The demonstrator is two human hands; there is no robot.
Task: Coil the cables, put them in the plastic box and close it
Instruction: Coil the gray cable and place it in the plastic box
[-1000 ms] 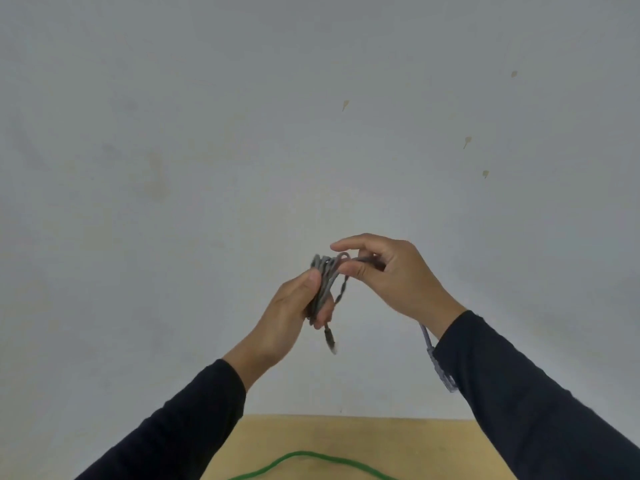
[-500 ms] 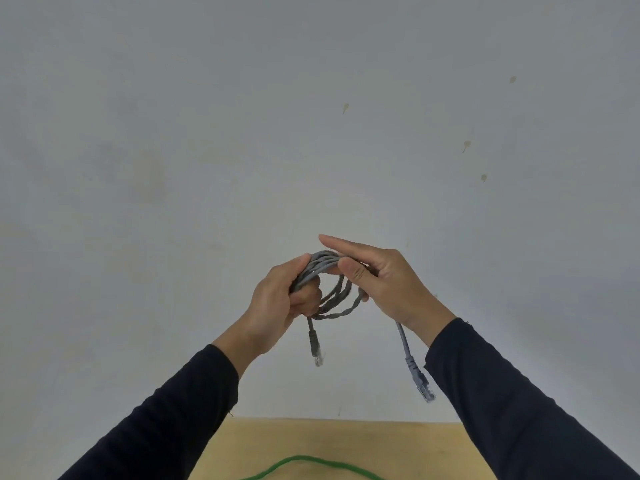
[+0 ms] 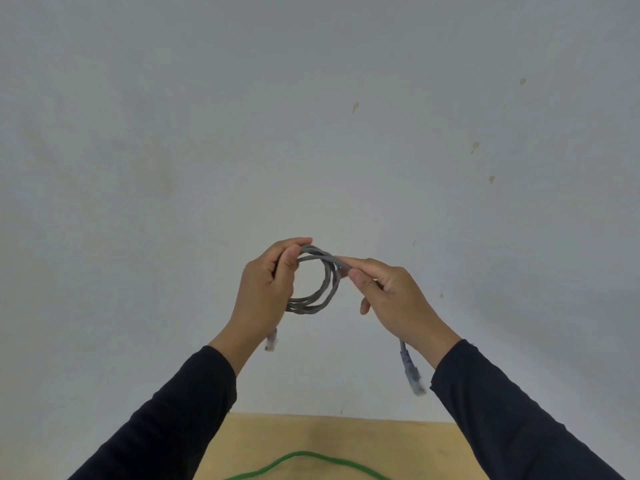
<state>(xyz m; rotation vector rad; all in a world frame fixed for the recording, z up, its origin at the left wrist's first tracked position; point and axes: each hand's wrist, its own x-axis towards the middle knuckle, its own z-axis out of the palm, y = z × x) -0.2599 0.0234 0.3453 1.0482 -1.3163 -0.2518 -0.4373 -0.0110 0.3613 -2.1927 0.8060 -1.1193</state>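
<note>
Head view: grey cable point(image 3: 320, 282) held in mid-air above the tabletop point(image 3: 398, 445), wound into a round coil of several turns. Left hand point(image 3: 266, 289) clamps the coil's left side, fingers closed around the strands. Right hand point(image 3: 391, 296) pinches the coil's upper right, thumb and forefinger pressed on the cable. One plug point(image 3: 272, 339) hangs below the left hand, the other point(image 3: 412, 372) below the right. Green cable point(image 3: 304, 460) lies on the tabletop beneath. Box not in view.

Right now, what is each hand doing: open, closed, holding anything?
Left hand: closed on the coiled grey network cable.
Right hand: fingers pinching the same cable's coil.
</note>
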